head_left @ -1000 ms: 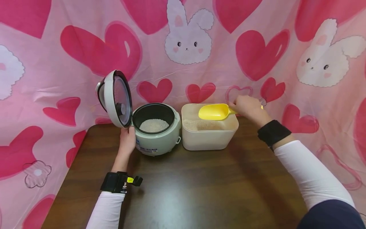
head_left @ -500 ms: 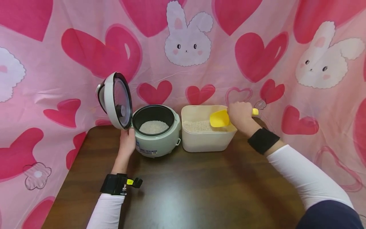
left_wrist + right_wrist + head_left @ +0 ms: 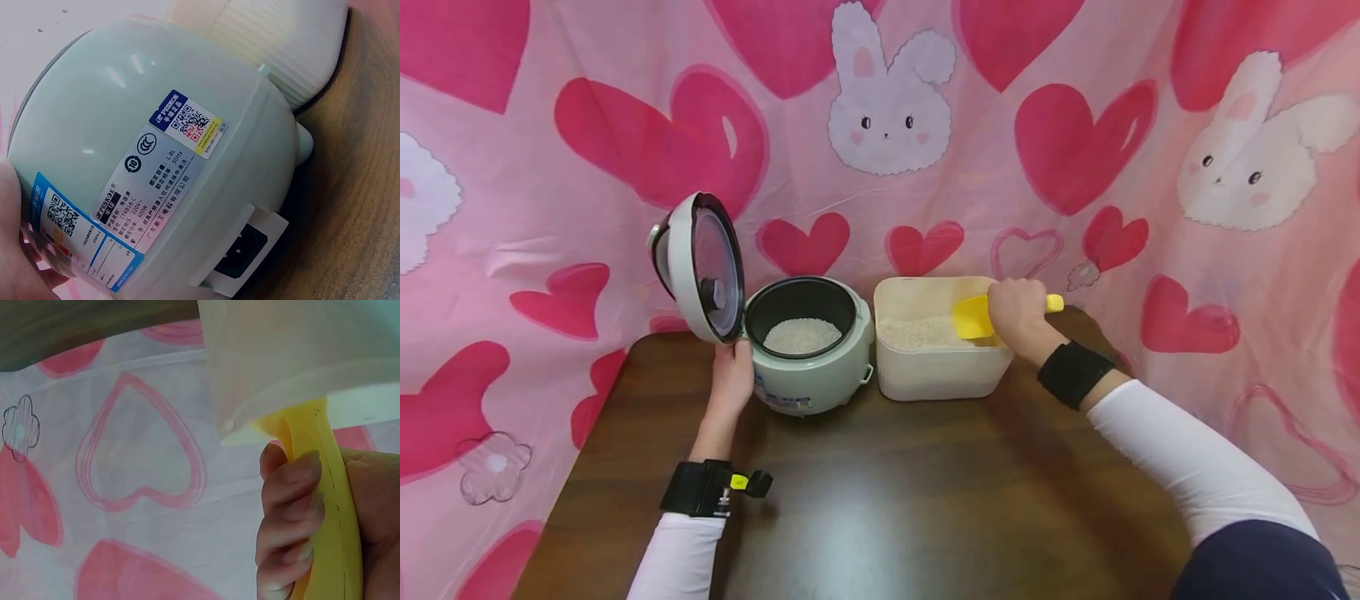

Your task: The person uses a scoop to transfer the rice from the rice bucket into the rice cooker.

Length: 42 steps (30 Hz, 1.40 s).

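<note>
A pale green rice cooker (image 3: 812, 386) stands at the back of the table with its lid (image 3: 683, 271) raised and rice (image 3: 802, 335) in its dark pot. My left hand (image 3: 732, 377) grips the cooker's left side, below the lid hinge; its fingertips are mostly hidden. To the cooker's right is a cream rice bin (image 3: 940, 375) holding more rice (image 3: 923, 332). My right hand (image 3: 1021, 315) holds a yellow scoop (image 3: 973, 317) by the handle, its bowl tilted down inside the bin. In the right wrist view, curled fingers (image 3: 292, 506) wrap the scoop's handle.
The dark wooden table (image 3: 880, 492) reaches toward me in front of both containers. A pink curtain (image 3: 820, 150) with hearts and rabbits hangs close behind them. A power socket (image 3: 240, 251) shows on the cooker's side in the left wrist view.
My right hand has lowered the scoop from above the bin's rim down into it, tilting the bowl downward and moving slightly left. The left hand and the cooker keep their place.
</note>
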{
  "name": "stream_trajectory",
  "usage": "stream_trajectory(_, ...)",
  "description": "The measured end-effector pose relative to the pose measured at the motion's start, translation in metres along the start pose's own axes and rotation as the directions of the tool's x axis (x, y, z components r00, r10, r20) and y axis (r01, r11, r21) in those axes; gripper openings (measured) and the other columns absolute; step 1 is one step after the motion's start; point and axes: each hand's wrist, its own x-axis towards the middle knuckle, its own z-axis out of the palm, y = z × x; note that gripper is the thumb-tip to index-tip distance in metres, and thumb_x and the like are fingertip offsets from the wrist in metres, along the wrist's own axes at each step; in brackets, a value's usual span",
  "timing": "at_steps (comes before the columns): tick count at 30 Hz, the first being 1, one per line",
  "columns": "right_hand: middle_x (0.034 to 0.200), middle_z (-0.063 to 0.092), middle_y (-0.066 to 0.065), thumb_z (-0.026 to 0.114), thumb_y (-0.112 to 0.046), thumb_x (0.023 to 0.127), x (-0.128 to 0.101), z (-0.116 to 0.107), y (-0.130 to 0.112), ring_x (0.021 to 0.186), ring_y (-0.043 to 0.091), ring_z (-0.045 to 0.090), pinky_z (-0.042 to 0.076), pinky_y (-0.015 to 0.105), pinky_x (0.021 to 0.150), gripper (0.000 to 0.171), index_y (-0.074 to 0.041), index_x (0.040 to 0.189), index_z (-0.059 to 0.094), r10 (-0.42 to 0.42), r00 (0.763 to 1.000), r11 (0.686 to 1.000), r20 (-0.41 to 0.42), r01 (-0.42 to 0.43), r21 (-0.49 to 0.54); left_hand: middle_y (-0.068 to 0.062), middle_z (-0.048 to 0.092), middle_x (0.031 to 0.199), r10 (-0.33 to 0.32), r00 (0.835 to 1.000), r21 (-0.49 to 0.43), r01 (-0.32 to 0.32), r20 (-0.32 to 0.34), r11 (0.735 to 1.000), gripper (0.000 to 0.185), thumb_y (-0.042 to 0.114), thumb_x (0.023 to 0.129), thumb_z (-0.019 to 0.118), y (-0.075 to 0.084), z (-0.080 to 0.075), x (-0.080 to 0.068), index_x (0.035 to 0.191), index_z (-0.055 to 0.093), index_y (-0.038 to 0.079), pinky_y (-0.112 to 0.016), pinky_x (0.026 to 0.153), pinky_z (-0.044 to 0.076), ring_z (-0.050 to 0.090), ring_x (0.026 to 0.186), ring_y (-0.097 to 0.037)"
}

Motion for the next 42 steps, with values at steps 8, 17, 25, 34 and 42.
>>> stream_trajectory(8,0.073,0.062,0.013,0.08,-0.024,0.089,0.004,0.006,-0.012,0.065,0.031,0.062,0.062,0.044,0.07,0.03,0.002,0.096,0.068,-0.045,0.999,0.999,0.011,0.045,0.014,-0.033,0.045,0.146,0.018,1.0,0.005,-0.018,-0.011,1.0,0.051,0.021,0.104,0.031,0.001,-0.007,0.0,0.141,0.045,-0.011,-0.056,0.121,0.027,0.042,0.139,-0.045)
stream_trajectory(17,0.074,0.062,0.011,0.076,-0.022,0.093,0.016,0.014,-0.011,0.066,0.031,0.061,0.062,0.047,0.073,0.024,0.0,0.099,0.072,-0.071,0.995,0.994,0.071,0.064,0.094,-0.033,0.049,0.142,0.034,0.999,-0.01,-0.034,-0.021,0.999,0.048,0.018,0.103,0.032,0.0,-0.002,0.0,0.137,0.048,-0.012,-0.055,0.119,0.029,0.045,0.133,-0.044)
stream_trajectory(25,0.078,0.062,0.012,0.072,-0.022,0.095,0.018,0.023,-0.005,0.07,0.033,0.061,0.061,0.049,0.072,0.022,-0.001,0.1,0.069,-0.066,0.992,0.98,0.112,0.043,0.193,-0.033,0.045,0.147,0.032,0.999,-0.005,-0.032,-0.027,0.999,0.05,0.018,0.103,0.033,0.001,0.0,0.0,0.142,0.044,-0.012,-0.055,0.12,0.028,0.043,0.139,-0.045)
stream_trajectory(34,0.075,0.059,0.011,0.06,-0.03,0.102,0.019,0.03,-0.008,0.074,0.031,0.058,0.059,0.045,0.074,0.029,-0.003,0.095,0.067,-0.006,0.989,0.928,0.148,-0.049,0.37,-0.031,0.046,0.147,0.027,1.0,-0.027,-0.027,-0.013,0.999,0.049,0.018,0.104,0.032,0.001,0.002,0.0,0.142,0.044,-0.011,-0.054,0.122,0.027,0.043,0.137,-0.042)
stream_trajectory(42,0.076,0.06,0.01,0.056,-0.033,0.104,0.025,0.032,-0.019,0.08,0.031,0.057,0.057,0.044,0.082,0.031,-0.004,0.096,0.065,-0.04,0.987,0.923,0.154,-0.023,0.384,-0.031,0.046,0.147,0.023,1.0,-0.026,-0.023,-0.021,0.999,0.049,0.018,0.104,0.032,0.002,0.003,0.0,0.142,0.044,-0.011,-0.053,0.122,0.027,0.043,0.137,-0.042)
